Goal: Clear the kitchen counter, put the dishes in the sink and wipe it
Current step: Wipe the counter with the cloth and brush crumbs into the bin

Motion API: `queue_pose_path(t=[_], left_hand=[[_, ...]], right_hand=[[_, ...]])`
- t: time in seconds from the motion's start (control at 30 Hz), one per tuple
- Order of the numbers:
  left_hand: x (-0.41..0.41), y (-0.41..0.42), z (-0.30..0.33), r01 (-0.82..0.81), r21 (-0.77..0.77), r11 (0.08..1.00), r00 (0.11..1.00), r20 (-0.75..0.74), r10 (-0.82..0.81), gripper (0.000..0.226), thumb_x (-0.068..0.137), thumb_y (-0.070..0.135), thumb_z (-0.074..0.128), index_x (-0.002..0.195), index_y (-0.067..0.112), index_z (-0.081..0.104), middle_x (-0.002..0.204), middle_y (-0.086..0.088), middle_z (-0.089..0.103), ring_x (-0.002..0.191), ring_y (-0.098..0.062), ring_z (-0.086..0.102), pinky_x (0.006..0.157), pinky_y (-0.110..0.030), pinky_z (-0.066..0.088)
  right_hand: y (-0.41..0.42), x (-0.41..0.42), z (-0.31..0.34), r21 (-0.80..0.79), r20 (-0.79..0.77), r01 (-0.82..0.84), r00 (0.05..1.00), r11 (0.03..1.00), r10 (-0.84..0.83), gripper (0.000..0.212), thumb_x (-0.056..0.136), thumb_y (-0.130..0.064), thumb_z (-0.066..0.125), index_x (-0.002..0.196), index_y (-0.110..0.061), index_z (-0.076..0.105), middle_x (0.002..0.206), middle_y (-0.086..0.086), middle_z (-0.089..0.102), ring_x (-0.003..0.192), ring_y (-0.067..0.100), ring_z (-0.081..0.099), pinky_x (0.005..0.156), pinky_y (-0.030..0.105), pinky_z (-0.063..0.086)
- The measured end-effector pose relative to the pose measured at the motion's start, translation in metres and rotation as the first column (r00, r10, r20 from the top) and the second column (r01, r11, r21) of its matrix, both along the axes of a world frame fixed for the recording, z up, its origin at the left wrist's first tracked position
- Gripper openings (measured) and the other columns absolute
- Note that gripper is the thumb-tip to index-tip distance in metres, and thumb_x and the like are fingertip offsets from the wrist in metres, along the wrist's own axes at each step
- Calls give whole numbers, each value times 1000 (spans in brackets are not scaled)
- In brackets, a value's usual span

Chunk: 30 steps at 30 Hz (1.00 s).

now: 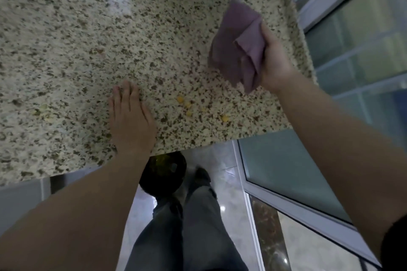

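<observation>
Counter (66, 39): speckled granite slab, fills upper and left field, from 9 o'clock round to 2 o'clock; front edge runs across the middle of the view.
Glass door (361, 55): frosted panes in pale frame, at 3 o'clock, just beside the counter's right edge.
Floor (308, 244): glossy tile, at 5 o'clock, below the counter edge.
Legs (187, 226): grey trousers, at 6 o'clock, one dark shoe visible ahead.
Bin (163, 174): dark, round, at 6 o'clock, partly under the counter's front edge; yellowish contents, blurred.
Cloth (237, 48): purple, folded and bunched, at 2 o'clock, lifted above the counter near its right end; hangs from the right hand.
Right hand (275, 59): at 2 o'clock, fingers clamped on the cloth's right side.
Left hand (130, 116): at centre, palm down, resting flat on the counter near the front edge; fingers (123, 94) straight and together.
Crumbs (187, 105): yellow bits scattered on the counter, between the two hands, near the front edge.
</observation>
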State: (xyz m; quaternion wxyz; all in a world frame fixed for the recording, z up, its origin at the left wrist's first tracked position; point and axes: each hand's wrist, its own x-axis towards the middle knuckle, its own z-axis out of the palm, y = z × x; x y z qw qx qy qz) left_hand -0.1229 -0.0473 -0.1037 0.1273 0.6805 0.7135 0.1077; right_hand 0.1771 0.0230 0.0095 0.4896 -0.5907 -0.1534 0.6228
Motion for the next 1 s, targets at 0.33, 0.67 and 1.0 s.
queue_pose_path(t=[0.33, 0.67, 1.0], left_hand=[[1, 2, -2, -2, 36, 999, 1000, 5, 2, 54, 105, 35, 24, 152, 8, 27, 160, -7, 24, 150, -25, 15, 123, -41, 9], [2, 3, -6, 0, 54, 999, 1000, -12, 1, 55, 105, 36, 22, 152, 9, 26, 160, -6, 24, 150, -25, 15, 123, -38, 8], [2, 3, -8, 2, 42, 999, 1000, -2, -2, 56, 105, 38, 17, 155, 14, 19, 162, -3, 17, 151, -21, 8, 124, -37, 4]], right_hand=[[-81, 105, 8, -30, 546, 78, 837, 996, -49, 51, 102, -53, 35, 122, -16, 64, 65, -6, 71, 52, 5, 64, 43, 16, 47], [-114, 42, -82, -176, 830, -228, 490, 958, 269, 36, 109, -33, 20, 144, -41, 17, 165, 1, 5, 153, 19, -7, 122, 48, -11], [-108, -72, -94, -208, 841, -483, 356, 850, 408, 44, 101, -50, 10, 144, -54, 1, 166, -2, -7, 151, 16, -19, 120, 40, -19]])
